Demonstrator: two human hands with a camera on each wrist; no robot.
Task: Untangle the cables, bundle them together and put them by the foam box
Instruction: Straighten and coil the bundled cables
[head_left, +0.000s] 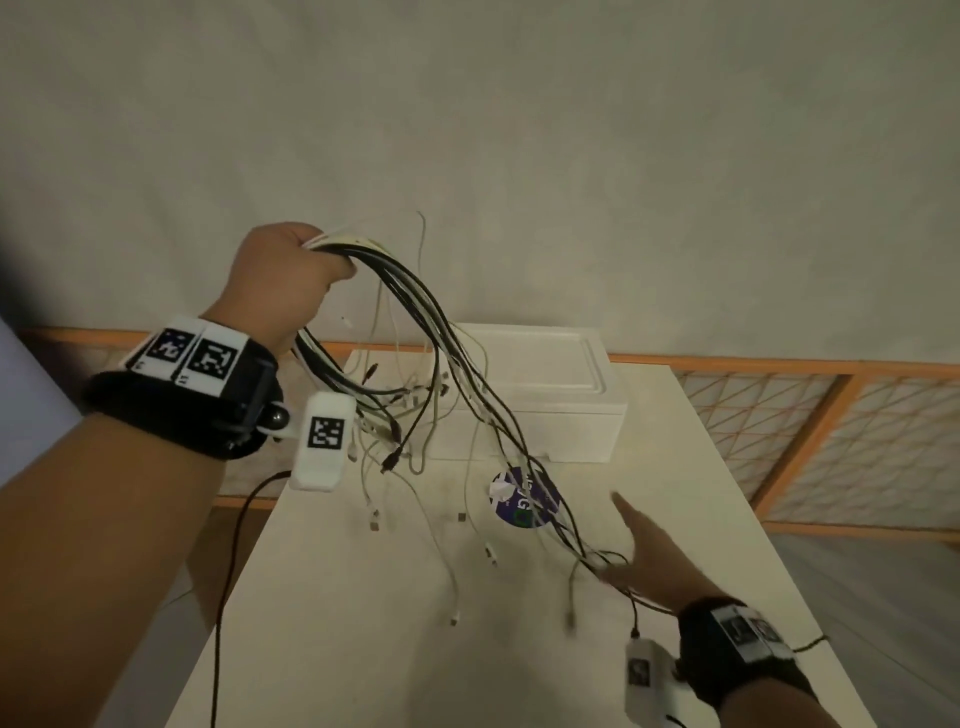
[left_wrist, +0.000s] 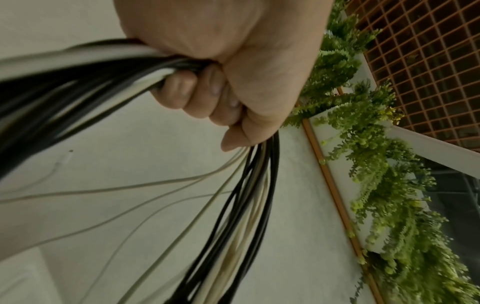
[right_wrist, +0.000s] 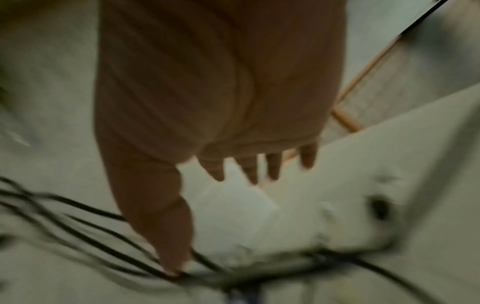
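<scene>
My left hand (head_left: 291, 280) is raised high above the table and grips a thick bundle of black and white cables (head_left: 415, 306) in a fist; the left wrist view shows the fingers (left_wrist: 197, 88) curled round the cables (left_wrist: 246, 205). The strands hang down in two sheaves, their plug ends dangling over the table in front of the white foam box (head_left: 550, 384). My right hand (head_left: 649, 551) is low at the right, fingers straight and spread, thumb (right_wrist: 168, 236) touching the black cables (right_wrist: 78, 226) trailing on the table.
A round blue sticker (head_left: 524, 499) lies on the white table (head_left: 363, 649) under the cables. A thin dark cord (head_left: 228, 571) hangs off the table's left edge. An orange-framed lattice panel (head_left: 810, 431) stands behind on the right.
</scene>
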